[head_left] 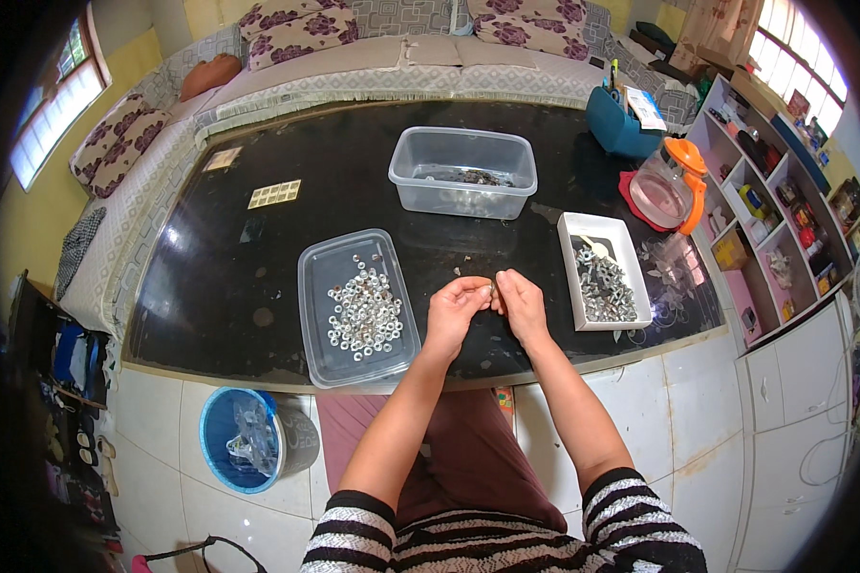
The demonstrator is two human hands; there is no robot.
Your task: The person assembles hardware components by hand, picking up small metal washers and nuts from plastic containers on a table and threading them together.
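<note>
My left hand (pixel 462 307) and my right hand (pixel 520 304) meet over the near part of the black table. Both are closed, fingertips pinched together around a small metal piece, mostly hidden by the fingers; its kind cannot be made out. Beside my left hand lies a shallow see-through plastic lid (pixel 323 286) bearing a heap of silvery nuts (pixel 365 313). To the right of my right hand, a white open box (pixel 645 307) holds a pile of small grey metal parts (pixel 606 291) and a pale spoon-like piece (pixel 599 248). Behind the hands stands a see-through plastic tub (pixel 463 201) with small dark pieces at its bottom.
A glass jug (pixel 664 196) with an orange lid rests on a red mat at the table's right. Behind it is a teal holder (pixel 623 122). A yellowish card (pixel 275 194) lies at left. Below the table edge stands a blue bin (pixel 222 439); shelves (pixel 764 201) line the right.
</note>
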